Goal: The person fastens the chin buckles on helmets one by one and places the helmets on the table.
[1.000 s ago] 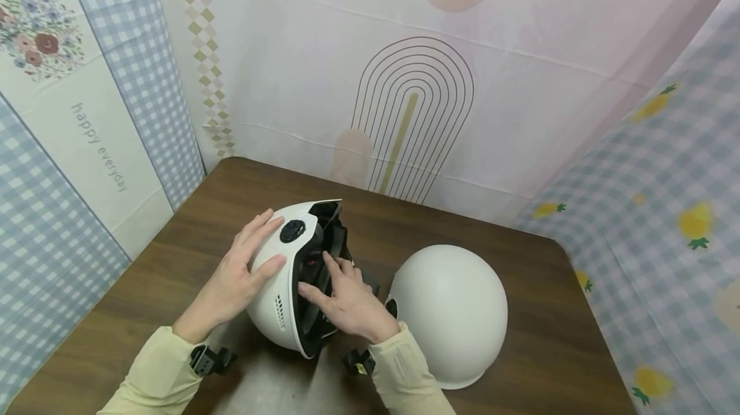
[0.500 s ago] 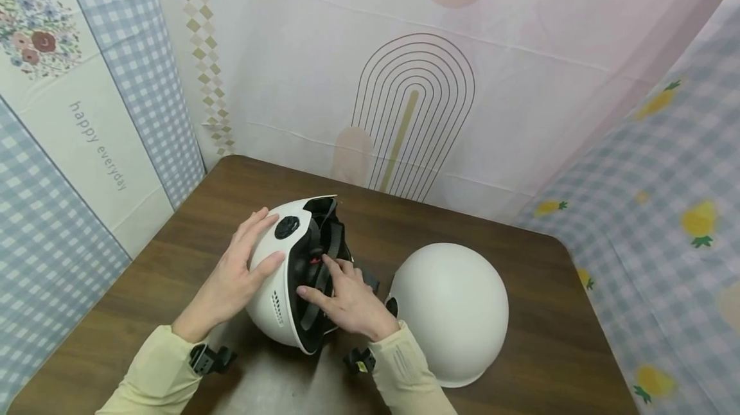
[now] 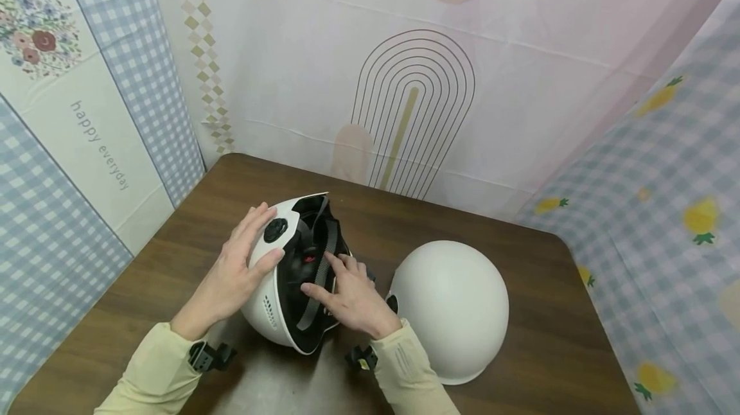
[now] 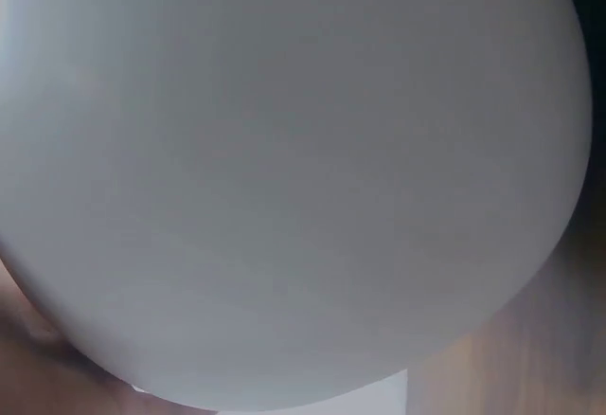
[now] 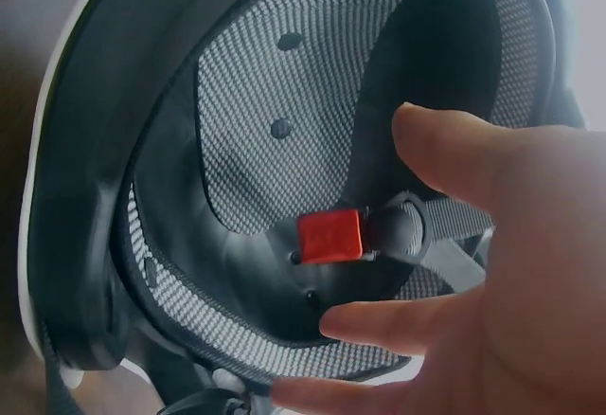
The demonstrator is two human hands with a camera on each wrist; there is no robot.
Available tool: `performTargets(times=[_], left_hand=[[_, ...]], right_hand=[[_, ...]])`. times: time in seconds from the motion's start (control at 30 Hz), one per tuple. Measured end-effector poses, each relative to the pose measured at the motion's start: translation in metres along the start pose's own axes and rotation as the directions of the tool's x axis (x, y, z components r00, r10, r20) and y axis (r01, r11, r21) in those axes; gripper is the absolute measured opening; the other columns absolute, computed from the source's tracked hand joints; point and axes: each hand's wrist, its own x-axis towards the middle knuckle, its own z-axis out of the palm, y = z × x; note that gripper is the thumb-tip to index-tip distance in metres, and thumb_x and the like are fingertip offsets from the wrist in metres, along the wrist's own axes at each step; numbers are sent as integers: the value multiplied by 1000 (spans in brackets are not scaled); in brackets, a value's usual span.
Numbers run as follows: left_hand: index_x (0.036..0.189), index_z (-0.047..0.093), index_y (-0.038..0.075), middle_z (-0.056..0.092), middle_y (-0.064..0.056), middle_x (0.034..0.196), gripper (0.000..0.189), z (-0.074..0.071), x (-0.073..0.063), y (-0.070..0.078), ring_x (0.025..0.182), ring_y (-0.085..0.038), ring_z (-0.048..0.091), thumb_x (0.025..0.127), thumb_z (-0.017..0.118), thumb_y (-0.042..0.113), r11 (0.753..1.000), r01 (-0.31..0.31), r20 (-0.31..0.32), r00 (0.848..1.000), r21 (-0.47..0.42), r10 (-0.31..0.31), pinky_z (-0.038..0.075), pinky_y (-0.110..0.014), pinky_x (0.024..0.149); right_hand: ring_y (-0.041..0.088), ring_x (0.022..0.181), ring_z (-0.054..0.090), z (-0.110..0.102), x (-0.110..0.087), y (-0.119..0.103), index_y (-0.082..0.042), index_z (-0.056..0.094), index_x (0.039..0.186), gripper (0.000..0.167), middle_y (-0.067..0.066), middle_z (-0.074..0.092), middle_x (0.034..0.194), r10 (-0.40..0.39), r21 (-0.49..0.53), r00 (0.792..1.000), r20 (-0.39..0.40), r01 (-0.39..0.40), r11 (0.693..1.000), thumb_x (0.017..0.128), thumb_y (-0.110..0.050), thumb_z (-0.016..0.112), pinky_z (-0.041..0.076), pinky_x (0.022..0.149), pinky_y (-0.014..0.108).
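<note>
A white helmet (image 3: 267, 304) lies tipped on its side, its padded black inside facing right in the head view. My left hand (image 3: 232, 275) rests on the outer shell, fingers spread beside a round black vent, thumb near the rim. In the left wrist view the smooth white shell (image 4: 294, 169) fills most of the frame. My right hand (image 3: 354, 299) reaches in at the helmet's opening with thumb and fingers apart. The right wrist view shows a red buckle (image 5: 329, 236) on a black strap (image 5: 459, 218) between that thumb and the fingers; nothing is gripped.
A second white helmet (image 3: 453, 309) sits dome up on the brown wooden table (image 3: 555, 338), right beside my right forearm. Patterned cloth (image 3: 289, 68) hangs behind the table and along both sides.
The first helmet has turned a little to the left under my left hand, so more of its inside shows. My right hand stays near the opening.
</note>
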Motion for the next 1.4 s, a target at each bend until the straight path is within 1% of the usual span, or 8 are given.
performTargets(times=[0.17, 0.47, 0.67, 0.93, 1.03, 1.13, 1.23, 1.4], left_hand=[[150, 38, 19, 27, -9, 157, 62, -3, 0, 1, 146, -31, 16, 94, 63, 27, 1000, -2, 4, 1000, 9, 2, 18, -68, 105], [149, 41, 19, 30, -9, 156, 62, -5, -1, 1, 145, -33, 19, 92, 66, 26, 1000, 6, -11, 1000, 3, -6, 19, -66, 106], [148, 42, 19, 31, -9, 155, 62, -6, -3, -2, 144, -34, 19, 92, 66, 24, 1000, 2, -26, 1000, -6, -2, 19, -64, 107], [149, 39, 15, 29, -12, 154, 62, -5, -5, -1, 141, -35, 25, 92, 64, 21, 999, -1, -25, 1000, -35, 0, 24, -60, 104], [149, 38, 14, 30, -14, 153, 61, -7, -6, -2, 139, -36, 29, 93, 64, 19, 999, 10, -30, 999, -42, -11, 26, -57, 103], [148, 37, 14, 33, -14, 152, 61, -8, -7, -2, 137, -37, 32, 94, 63, 21, 999, 43, -30, 999, -34, -44, 27, -56, 103], [147, 36, 13, 36, -14, 151, 60, -9, -7, -4, 135, -34, 36, 95, 63, 25, 996, 87, -22, 996, -22, -88, 30, -48, 104], [145, 34, 7, 45, -18, 141, 58, -11, -8, -7, 125, -29, 45, 97, 60, 28, 987, 146, 7, 989, -63, -146, 35, -19, 96]], right_hand=[[36, 141, 23, 1, 0, 3, -13, 34, 152, 91, 19, 24, 155, 15, 23, 1000, -24, -14, 1000, 86, -76, 45, 25, 106, 63], [35, 138, 26, 6, -2, 11, -12, 39, 149, 90, 19, 27, 153, 18, 36, 998, -57, -16, 999, 86, -75, 45, 28, 105, 60], [36, 138, 26, 10, -1, 15, -11, 41, 148, 87, 20, 27, 153, 36, 31, 998, -54, -34, 999, 87, -72, 50, 28, 103, 63], [37, 140, 21, 11, 0, 16, -11, 38, 150, 82, 18, 17, 157, 83, 59, 996, -37, -81, 995, 88, -63, 57, 23, 105, 66], [37, 141, 21, 11, -1, 17, -12, 38, 150, 85, 17, 14, 158, 80, 59, 996, -34, -78, 995, 87, -65, 56, 22, 105, 67], [38, 140, 21, 11, -2, 18, -11, 37, 150, 86, 17, 11, 159, 66, 58, 997, -34, -64, 996, 87, -66, 55, 23, 104, 68], [39, 141, 20, 10, -2, 19, -10, 36, 150, 85, 16, 7, 160, 57, 59, 998, -41, -55, 997, 88, -64, 56, 23, 103, 68], [41, 142, 17, 7, -2, 20, -10, 36, 150, 84, 14, 3, 161, 41, 48, 996, -79, -37, 998, 89, -65, 55, 22, 103, 69]])
